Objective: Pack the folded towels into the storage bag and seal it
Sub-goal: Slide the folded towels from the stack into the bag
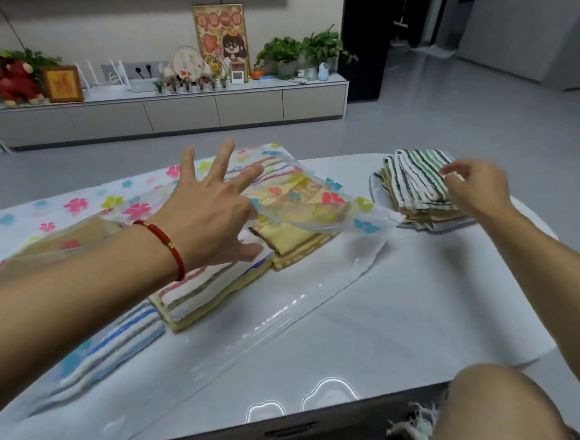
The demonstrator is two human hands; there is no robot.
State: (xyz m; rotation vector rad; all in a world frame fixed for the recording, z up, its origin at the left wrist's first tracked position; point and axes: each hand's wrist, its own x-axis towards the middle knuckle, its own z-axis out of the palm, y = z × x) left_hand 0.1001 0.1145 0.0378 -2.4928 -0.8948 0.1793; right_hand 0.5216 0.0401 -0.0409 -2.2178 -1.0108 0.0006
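A clear storage bag printed with flowers [75,207] lies across the white table [407,297], its mouth facing me. Inside it lie a blue-striped towel [118,338], a red-and-grey striped towel [211,287] and a tan towel [297,240]. My left hand [212,215], fingers spread, lifts the bag's upper flap [315,207] off the towels. At the right a stack of folded towels [417,190] sits with a green-striped one on top. My right hand [475,186] pinches the near right edge of that top towel.
The bag's lower flap [288,309] spreads flat toward me on the table. A long low cabinet [171,111] with plants, frames and ornaments stands against the far wall. My knee [500,407] shows at the table's near right edge. Grey floor surrounds the table.
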